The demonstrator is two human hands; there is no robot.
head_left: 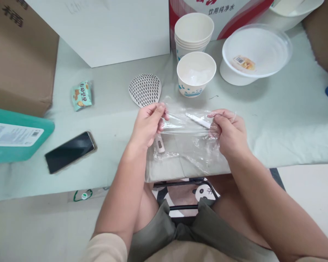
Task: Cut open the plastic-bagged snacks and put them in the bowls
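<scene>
A clear plastic bag (188,145) is stretched between my two hands over the table's front edge. My left hand (147,125) is closed, thumb and fingers pinching the bag's left side. At the other side, my right hand (231,131) is closed on the film too. A slim white object with a pointed end (199,120), like a small cutter, shows through the film next to my right fingers; I cannot tell whether they touch it. Behind my left hand lies a white perforated skimmer (145,90), its handle (160,143) partly covered by hand and film.
A paper cup (196,76) stands before a cup stack (194,27), left of a lidded white bowl (255,51). Leftward lie a snack packet (82,95), a phone (71,152) and a green container (19,134). Boxes (104,29) line the back; the cloth-covered table (287,134) ends near my lap.
</scene>
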